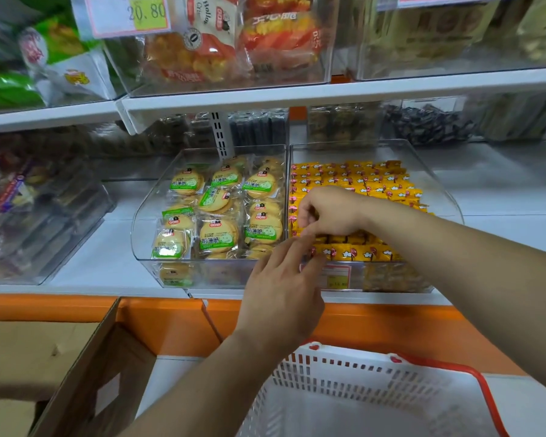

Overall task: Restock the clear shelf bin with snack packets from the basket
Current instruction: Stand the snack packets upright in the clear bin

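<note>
Yellow snack packets (375, 187) in clear shelf bin (442, 190), middle right. Touched front row with left hand (281, 288), fingers straight. Curled right hand (331, 212) above; grip unclear. Might have spilled packets over front by pushing hard.

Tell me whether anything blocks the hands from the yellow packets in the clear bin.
Nothing visible does. The clear bin is open on top; the left hand and right hand are right at its front yellow packets.
</note>
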Demonstrator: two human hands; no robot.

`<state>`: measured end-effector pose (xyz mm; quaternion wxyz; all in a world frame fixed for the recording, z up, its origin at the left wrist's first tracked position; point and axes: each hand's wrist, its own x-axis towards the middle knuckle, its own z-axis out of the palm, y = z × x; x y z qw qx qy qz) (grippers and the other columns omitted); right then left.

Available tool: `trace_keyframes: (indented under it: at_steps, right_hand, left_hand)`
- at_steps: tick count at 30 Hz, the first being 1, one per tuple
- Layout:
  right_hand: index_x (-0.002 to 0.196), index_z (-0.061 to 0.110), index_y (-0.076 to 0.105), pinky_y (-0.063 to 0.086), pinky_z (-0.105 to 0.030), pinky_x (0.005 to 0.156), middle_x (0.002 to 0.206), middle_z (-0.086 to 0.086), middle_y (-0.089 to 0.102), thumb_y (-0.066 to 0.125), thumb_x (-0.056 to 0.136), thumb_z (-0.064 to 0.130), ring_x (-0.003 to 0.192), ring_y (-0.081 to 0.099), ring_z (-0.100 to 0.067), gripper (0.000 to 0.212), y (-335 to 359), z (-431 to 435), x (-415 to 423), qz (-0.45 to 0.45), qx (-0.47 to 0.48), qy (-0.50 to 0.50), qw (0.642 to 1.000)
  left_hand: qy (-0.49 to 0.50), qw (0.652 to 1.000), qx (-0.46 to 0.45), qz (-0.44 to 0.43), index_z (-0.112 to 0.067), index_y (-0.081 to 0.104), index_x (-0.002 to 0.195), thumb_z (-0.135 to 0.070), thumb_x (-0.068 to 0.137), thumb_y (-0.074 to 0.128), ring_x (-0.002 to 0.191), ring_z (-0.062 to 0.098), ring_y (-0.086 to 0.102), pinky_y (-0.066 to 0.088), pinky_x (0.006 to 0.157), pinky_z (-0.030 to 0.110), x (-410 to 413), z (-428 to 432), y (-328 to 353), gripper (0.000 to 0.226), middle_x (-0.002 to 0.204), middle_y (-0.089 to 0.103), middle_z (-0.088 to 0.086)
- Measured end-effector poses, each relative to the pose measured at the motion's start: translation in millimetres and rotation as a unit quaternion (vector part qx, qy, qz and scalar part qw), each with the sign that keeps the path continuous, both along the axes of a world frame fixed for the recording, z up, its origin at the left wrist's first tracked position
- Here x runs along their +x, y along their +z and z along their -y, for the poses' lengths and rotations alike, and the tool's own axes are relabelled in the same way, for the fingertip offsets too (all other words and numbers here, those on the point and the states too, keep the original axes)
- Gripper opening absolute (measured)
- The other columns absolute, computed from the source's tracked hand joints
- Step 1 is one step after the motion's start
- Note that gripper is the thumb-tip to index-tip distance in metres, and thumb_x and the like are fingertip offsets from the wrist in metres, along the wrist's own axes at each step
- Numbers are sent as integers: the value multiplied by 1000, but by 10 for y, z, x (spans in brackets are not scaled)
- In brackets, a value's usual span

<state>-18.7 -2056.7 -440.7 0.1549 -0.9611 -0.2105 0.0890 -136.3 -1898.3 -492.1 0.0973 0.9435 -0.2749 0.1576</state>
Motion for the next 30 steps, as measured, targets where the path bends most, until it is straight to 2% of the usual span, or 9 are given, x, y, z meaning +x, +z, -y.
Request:
trace_keyframes:
  at_steps: [3, 6, 8, 10, 16, 19, 23, 27, 30]
  right_hand:
    - [76, 27, 62, 44, -25, 65, 81, 3, 65, 74, 88, 24, 75, 59, -10, 17, 43, 14, -11, 34, 34, -13, 999]
    - [76, 29, 56, 37, -8, 58, 82, 10, 60, 70, 91, 25, 70, 55, 5, 20, 138, 92, -46, 98, 149, -52, 983]
    - [79, 27, 55, 34, -4, 51, 79, 13, 56, 66, 93, 25, 62, 51, 15, 18, 166, 131, -92, 87, 186, -60, 977]
    - [81, 26, 54, 34, -8, 51, 76, 12, 53, 65, 95, 23, 58, 50, 14, 18, 131, 129, -146, 65, 179, -47, 981]
    - [85, 23, 55, 41, -25, 63, 88, 2, 63, 63, 95, 25, 70, 52, -5, 13, 50, 44, -201, 84, 175, -56, 979]
    - [87, 20, 58, 40, -23, 62, 88, 1, 64, 64, 94, 25, 72, 53, -5, 11, 42, 48, -206, 80, 181, -61, 978]
    - [89, 18, 58, 45, -27, 67, 91, 0, 66, 64, 95, 23, 78, 58, -11, 9, 69, 103, -198, 81, 212, -89, 970]
    - [91, 18, 58, 46, -27, 64, 85, -1, 69, 62, 96, 21, 70, 61, -9, 7, 63, 94, -193, 105, 239, -109, 959]
    - [91, 18, 58, 45, -26, 61, 81, -1, 70, 63, 95, 21, 65, 62, -8, 7, 98, 80, -179, 130, 263, -123, 948]
  left_hand:
    - [3, 1000, -1, -3, -23, 61, 137, -28, 88, 72, 144, 27, 43, 46, 107, 46, 1, -4, -6, 51, 154, 48, 3]
    - [3, 1000, 1, -2, -23, 61, 138, -28, 89, 70, 147, 26, 39, 43, 110, 45, 5, 1, -7, 50, 157, 45, 2]
    - [6, 1000, 2, -2, -22, 64, 135, -27, 87, 72, 145, 26, 43, 45, 109, 46, -9, 11, 6, 49, 155, 48, 4]
    - [9, 1000, 6, -3, -21, 66, 132, -26, 85, 74, 142, 27, 47, 46, 107, 46, -27, 23, 19, 48, 152, 52, 6]
    - [11, 999, -33, 26, -12, 64, 133, -8, 88, 71, 117, 31, 60, 57, 93, 46, 110, -44, 101, 46, 138, 64, 8]
    - [34, 998, -10, 46, -18, 61, 136, -21, 95, 66, 102, 26, 54, 50, 81, 39, 228, -85, 197, 41, 127, 70, 1]
    - [21, 999, 16, 29, -28, 53, 140, -39, 100, 58, 108, 23, 50, 45, 82, 35, 362, -77, 274, 42, 129, 66, -5]
    - [18, 999, 48, -14, -30, 50, 131, -35, 92, 74, 107, 19, 48, 42, 73, 31, 459, -77, 309, 46, 127, 61, -8]
    - [13, 998, 34, -41, -28, 49, 120, -31, 86, 80, 100, 18, 48, 44, 67, 33, 490, -88, 310, 46, 115, 62, -7]
